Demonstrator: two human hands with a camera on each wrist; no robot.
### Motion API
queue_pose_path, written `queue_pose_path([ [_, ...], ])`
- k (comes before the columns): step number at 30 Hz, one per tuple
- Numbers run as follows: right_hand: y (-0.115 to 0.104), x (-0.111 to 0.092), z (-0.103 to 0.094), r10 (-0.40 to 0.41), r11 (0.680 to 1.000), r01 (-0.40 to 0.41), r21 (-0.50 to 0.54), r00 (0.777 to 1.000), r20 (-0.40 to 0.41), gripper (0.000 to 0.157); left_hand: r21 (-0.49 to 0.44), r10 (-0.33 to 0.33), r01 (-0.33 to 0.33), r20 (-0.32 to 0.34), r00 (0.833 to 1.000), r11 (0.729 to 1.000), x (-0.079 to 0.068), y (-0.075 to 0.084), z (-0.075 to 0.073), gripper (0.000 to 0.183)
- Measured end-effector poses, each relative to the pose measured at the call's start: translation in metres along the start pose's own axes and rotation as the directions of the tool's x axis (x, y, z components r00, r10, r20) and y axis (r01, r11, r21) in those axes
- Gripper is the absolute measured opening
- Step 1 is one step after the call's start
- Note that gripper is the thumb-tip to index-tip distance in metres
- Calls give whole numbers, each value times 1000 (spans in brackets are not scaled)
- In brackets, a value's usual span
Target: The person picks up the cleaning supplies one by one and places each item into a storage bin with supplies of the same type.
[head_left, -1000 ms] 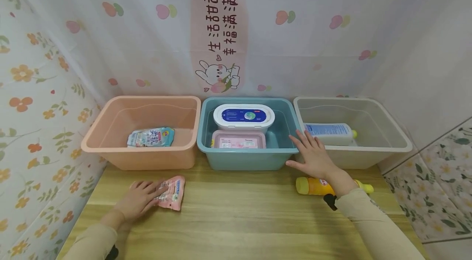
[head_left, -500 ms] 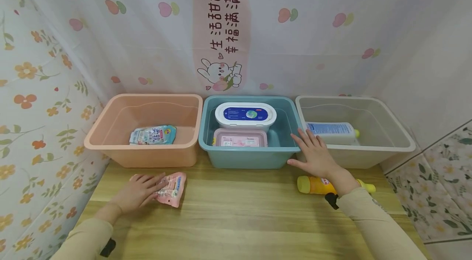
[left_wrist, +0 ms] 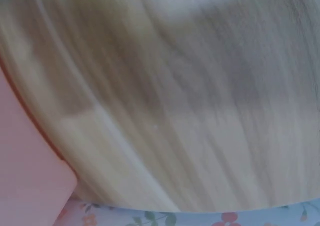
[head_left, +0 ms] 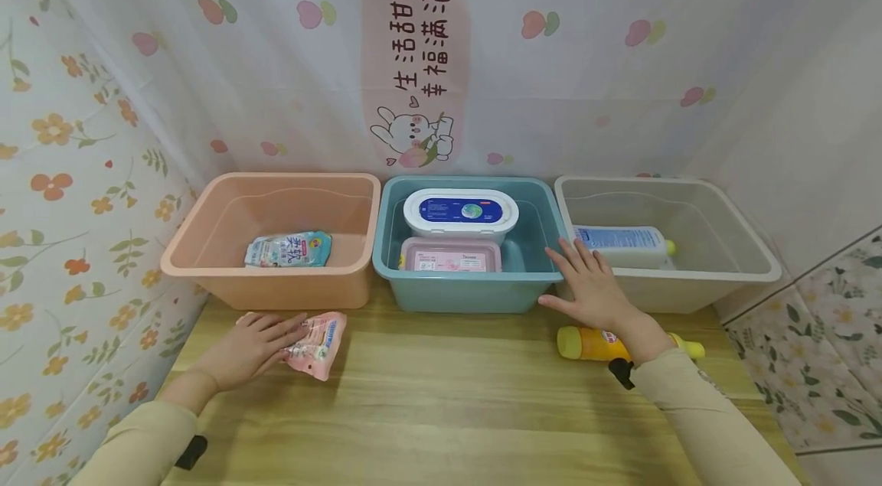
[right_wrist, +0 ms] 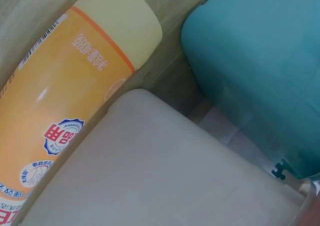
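Across a pink pouch (head_left: 320, 344) lies my left hand (head_left: 251, 352), fingers laid over its printed face and pointing right; the hand covers the pouch's left part. The pouch is at the table's left, in front of the peach bin (head_left: 282, 291). My right hand (head_left: 592, 295) is spread with straight fingers at the front corners of the blue bin (head_left: 468, 298) and the grey-white bin (head_left: 654, 293). Below its wrist lies an orange bottle (head_left: 596, 344) with yellow ends, on its side and partly behind the forearm. Neither hand shows in the wrist views.
The three bins stand in a row along the back curtain. Inside the peach bin is a blue-white packet (head_left: 289, 249). A white oval box (head_left: 460, 212) and a pink box (head_left: 451, 255) sit in the blue bin. The grey-white bin holds a white bottle (head_left: 620, 245).
My left hand and the pink pouch have shifted slightly back toward the peach bin, and the pouch has turned a little. The right hand stays at the bins. The head view tilts slightly.
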State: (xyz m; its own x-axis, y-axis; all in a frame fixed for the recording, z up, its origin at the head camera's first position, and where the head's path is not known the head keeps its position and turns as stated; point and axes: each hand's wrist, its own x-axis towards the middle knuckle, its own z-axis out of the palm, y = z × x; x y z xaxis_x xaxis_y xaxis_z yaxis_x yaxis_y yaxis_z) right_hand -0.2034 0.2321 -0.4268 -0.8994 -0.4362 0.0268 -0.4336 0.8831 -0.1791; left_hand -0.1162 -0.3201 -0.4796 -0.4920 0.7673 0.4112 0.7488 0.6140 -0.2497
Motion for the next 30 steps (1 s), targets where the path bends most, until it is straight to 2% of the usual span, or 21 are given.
queue_pose_path([
  [7,0,1,1,0,1000,0,4,1000,5,85,4,6,-6,-8,1000,1000,2,-6,-10,56],
  [15,0,0,-1,4,1000,-4,12,1000,5,85,43,29,-28,-31,999,999,13,-12,-28,58],
  [24,0,2,-1,12,1000,-12,10,1000,13,85,17,14,-13,-61,998,1000,16,-18,-40,54],
  [30,0,1,-2,14,1000,-14,10,1000,13,85,9,30,-29,-86,996,1000,23,-20,-48,50],
])
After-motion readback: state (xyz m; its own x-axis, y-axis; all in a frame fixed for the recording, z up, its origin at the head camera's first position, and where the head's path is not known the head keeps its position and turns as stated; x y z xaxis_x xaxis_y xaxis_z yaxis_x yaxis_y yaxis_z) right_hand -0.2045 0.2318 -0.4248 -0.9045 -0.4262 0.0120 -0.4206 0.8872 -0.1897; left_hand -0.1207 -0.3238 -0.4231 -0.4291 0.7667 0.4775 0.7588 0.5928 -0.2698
